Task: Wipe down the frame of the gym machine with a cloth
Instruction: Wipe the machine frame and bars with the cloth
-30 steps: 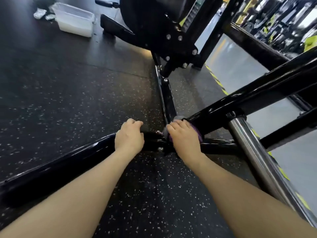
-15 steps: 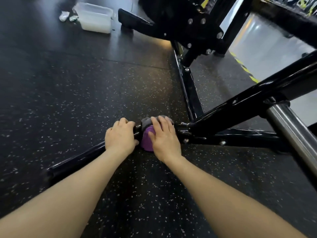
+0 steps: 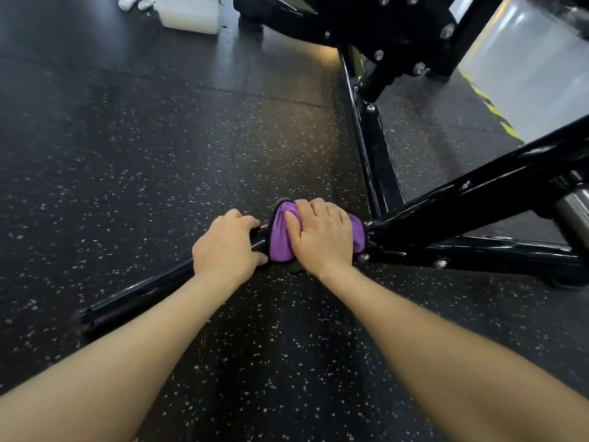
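I am pressing my right hand (image 3: 322,239) down on a purple cloth (image 3: 282,239), fingers curled over it so the cloth is wrapped around the low black bar (image 3: 143,290) of the gym machine's frame, right beside the joint (image 3: 371,226) where several bars are meeting. The cloth is showing on both sides of my hand, bunched on the left and peeking out on the right toward the joint.

My left hand (image 3: 228,247) is gripping the same bar just beside the cloth, fingers curled over the top and thumb on the near side, steadying me as I am leaning low over the floor (image 3: 127,148).

To do this stretch well, I am judging that I should be keeping the cloth folded round the bar so it is reaching the far side and underside too, not only the top, and working it into the bolts and corners at the joint, where grime is likely collecting. My bracing hand will need to be moving out of the way as I am wiping leftward toward the bar's free end.

Further out, a slanted bar (image 3: 478,193) is rising to the right, and another bar (image 3: 376,148) is running away along the speckled rubber floor. A white tub (image 3: 191,11) is sitting on the floor at the far left.
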Demonstrator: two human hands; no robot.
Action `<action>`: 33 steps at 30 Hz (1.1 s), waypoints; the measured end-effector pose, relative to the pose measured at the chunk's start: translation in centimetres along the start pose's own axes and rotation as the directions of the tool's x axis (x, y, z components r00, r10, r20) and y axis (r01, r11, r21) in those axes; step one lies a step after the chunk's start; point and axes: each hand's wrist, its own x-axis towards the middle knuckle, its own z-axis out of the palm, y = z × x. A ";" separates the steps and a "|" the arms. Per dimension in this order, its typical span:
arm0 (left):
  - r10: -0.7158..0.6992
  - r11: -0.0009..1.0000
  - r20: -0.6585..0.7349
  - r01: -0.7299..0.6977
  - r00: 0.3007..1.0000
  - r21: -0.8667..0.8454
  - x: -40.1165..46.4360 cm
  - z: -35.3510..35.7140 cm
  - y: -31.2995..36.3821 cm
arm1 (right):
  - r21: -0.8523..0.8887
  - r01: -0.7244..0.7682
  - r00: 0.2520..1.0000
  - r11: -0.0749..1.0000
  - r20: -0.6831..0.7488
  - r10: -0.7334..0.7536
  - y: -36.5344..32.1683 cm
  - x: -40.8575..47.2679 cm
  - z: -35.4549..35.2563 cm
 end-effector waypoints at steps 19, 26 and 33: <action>-0.145 0.976 0.062 0.133 0.987 0.172 -5.4 -3.7 -7.2 | 0.117 0.153 0.954 0.981 0.241 -0.178 -10.6 -3.0 -0.1; -0.262 0.961 0.092 0.252 0.961 0.112 -7.4 -5.0 -9.9 | 0.132 0.398 0.873 0.908 0.249 -0.419 -11.9 -2.9 -1.0; -0.270 0.959 0.119 0.256 0.956 0.120 -7.3 -5.5 -9.7 | 0.044 0.004 0.955 0.999 0.295 -0.017 -8.9 -1.7 -0.8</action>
